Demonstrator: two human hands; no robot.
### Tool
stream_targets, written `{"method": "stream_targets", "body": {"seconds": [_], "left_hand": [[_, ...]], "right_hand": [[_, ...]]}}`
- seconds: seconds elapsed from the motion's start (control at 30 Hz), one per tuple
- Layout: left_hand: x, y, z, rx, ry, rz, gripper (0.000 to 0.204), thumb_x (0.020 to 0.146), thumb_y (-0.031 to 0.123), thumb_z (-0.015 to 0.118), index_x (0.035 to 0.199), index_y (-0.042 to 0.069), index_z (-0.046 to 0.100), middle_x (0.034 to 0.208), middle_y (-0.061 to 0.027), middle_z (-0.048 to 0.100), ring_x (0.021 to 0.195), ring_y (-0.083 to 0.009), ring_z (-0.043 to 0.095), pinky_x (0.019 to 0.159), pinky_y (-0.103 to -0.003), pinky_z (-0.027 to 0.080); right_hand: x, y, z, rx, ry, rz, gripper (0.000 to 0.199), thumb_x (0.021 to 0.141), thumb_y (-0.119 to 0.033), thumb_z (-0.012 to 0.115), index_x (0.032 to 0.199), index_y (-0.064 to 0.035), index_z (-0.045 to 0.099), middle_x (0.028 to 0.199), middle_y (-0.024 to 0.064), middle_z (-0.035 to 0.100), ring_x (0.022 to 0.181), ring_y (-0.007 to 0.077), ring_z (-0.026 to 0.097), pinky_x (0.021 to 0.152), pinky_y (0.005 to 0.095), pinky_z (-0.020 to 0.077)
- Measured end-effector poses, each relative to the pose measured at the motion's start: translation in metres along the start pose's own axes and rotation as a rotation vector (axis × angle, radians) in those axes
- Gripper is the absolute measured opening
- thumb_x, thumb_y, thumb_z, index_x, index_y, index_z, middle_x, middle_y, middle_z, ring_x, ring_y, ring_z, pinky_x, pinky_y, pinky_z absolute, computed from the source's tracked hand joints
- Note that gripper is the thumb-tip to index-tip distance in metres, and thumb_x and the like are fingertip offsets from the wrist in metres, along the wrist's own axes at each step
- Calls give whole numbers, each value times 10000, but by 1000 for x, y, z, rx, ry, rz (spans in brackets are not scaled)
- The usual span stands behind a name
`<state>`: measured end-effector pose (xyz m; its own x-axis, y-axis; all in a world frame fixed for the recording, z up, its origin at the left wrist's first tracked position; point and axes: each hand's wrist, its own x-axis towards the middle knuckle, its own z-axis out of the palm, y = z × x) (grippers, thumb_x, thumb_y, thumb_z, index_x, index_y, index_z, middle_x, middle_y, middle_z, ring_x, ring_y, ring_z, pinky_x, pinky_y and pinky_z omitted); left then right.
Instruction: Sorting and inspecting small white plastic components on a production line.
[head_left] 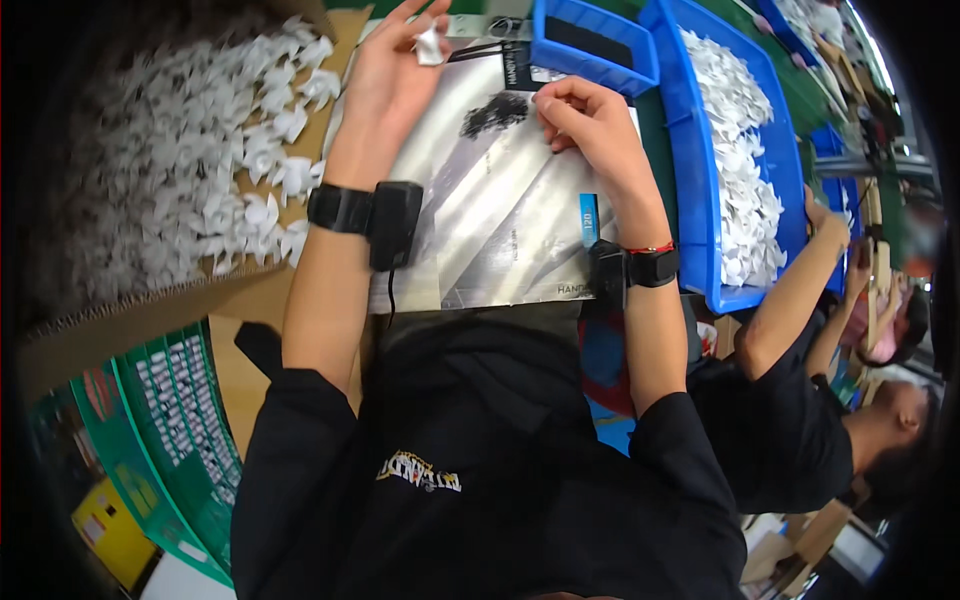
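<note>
Crumpled white paper piece (429, 45) in left hand (385, 75)

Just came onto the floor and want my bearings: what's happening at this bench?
A person holds a small white folded piece in the left hand. The right hand rests closed on a shiny metal sheet. Finished-looking white pieces fill a cardboard box at left and a blue bin at right. Co-workers sit alongside.
</note>
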<state>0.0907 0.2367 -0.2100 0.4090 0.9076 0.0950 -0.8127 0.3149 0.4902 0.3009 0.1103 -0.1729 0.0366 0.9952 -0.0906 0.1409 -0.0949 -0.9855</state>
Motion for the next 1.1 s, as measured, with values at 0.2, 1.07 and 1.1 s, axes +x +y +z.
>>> {"method": "stream_targets", "body": {"seconds": [0.2,1.07,1.1], "left_hand": [[-14,-5,25,6,149,123,76,891,40,621,960,41,590,859,-74,617,778,-176,616,697,-263,517],[-34,-31,61,370,-123,74,316,893,-5,405,1183,-16,530,1245,-161,554,1124,-224,540,967,-360,456],[-35,-31,61,373,-124,76,316,893,-5,405,1183,-16,530,1245,-161,554,1124,-224,540,967,-360,456]], "right_hand": [[4,7,16,-479,-94,-253,119,840,-102,642,892,5,648,743,23,620,651,96,567,602,246,449],[16,-6,55,41,208,-343,135,874,-86,618,937,32,610,794,30,593,661,72,563,558,202,498],[16,-6,54,43,207,-346,135,874,-86,618,937,32,610,794,30,593,661,72,563,558,202,498]]}}
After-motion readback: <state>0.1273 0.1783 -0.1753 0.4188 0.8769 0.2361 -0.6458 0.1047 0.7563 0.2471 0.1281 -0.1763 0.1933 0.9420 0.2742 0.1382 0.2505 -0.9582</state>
